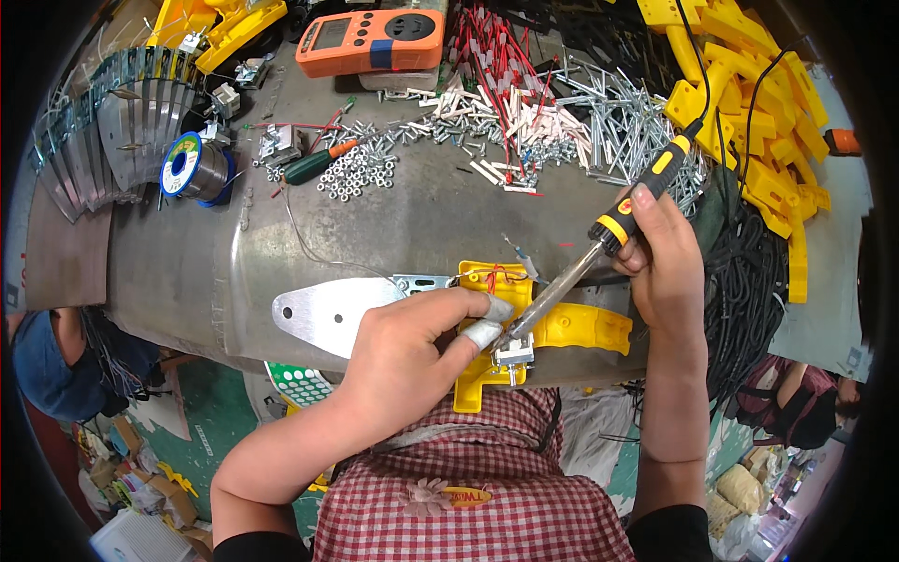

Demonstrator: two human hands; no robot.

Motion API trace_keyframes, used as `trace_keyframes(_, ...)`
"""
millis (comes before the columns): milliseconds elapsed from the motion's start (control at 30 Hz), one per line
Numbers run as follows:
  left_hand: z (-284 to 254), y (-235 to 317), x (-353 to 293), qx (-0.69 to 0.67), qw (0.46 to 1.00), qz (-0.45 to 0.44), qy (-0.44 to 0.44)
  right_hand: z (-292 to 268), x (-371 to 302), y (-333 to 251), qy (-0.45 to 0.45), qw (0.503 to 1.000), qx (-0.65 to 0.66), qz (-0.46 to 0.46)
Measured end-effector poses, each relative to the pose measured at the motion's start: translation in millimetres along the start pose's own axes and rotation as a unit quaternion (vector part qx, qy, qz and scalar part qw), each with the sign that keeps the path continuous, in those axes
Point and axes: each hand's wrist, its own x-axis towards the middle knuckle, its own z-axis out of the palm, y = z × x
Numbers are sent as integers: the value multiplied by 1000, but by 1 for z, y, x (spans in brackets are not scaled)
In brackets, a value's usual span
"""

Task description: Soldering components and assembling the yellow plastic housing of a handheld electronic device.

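Note:
My right hand (655, 244) grips a black and yellow soldering iron (646, 187). The iron slants down to the left, its tip at a small white and metal component (513, 352) in an open yellow plastic housing (473, 398). Thumb and fingers closed, my left hand (421, 347) pinches at the housing just beside the tip; its fingertips have pale coverings. What lies between those fingertips is hidden. A flat silver metal plate (328, 314) extends from the housing to the left, partly behind my left hand. Thin red wires (496, 274) show inside the housing.
Near the back stands an orange multimeter (375, 42). A solder spool (197, 169) and a green-handled screwdriver (314, 167) lie left of piled nuts (361, 173) and long screws (637, 112). Yellow housings (749, 103) and black cables (749, 281) crowd the right. Other people are at both sides.

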Motion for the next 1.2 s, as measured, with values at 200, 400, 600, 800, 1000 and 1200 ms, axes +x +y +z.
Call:
trace_keyframes(200,0,4,1,31,999,20,15,-3,0,-1,14,1000,14,0)
trace_keyframes(400,0,5,1,44,999,24,18,-6,0,-2,32,999,15,-3)
trace_keyframes(600,0,6,1,44,999,22,19,-26,-3,-6,29,999,34,-21)
trace_keyframes(800,-1,8,0,49,999,6,6,-28,-8,-6,44,999,6,-11)
trace_keyframes(1000,0,5,1,55,998,17,4,-30,-5,-2,53,999,11,-5)
trace_keyframes(1200,0,4,1,43,999,26,15,-28,-5,-2,53,998,19,2)
